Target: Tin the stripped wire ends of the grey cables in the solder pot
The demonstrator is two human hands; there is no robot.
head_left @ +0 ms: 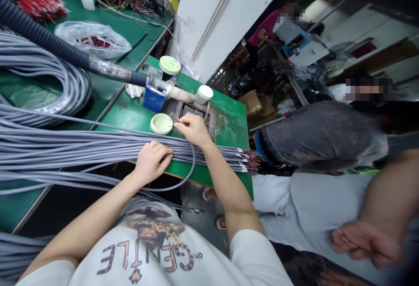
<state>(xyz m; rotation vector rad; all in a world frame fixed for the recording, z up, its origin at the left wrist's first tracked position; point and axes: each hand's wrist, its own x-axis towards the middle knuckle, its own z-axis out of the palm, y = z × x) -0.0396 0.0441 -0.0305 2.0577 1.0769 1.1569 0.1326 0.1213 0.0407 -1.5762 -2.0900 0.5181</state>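
Note:
My left hand (151, 160) rests on a thick bundle of grey cables (81, 146) lying across the green bench, fingers curled and pinching one of them. My right hand (193, 128) is closed on the stripped end of one grey cable (188, 170), which loops back under my wrist. It holds that end over a small metal pot (196, 112) set in the green board. A pale green lid (161, 124) lies just left of my right hand.
A ribbed hose (49, 39) runs to a blue box (153, 96). A white cap (204, 94) and a second lid (170, 65) stand behind. Coiled grey cable (49, 85) lies left. The bundle's stripped ends (250, 160) overhang the bench edge. Other people stand right.

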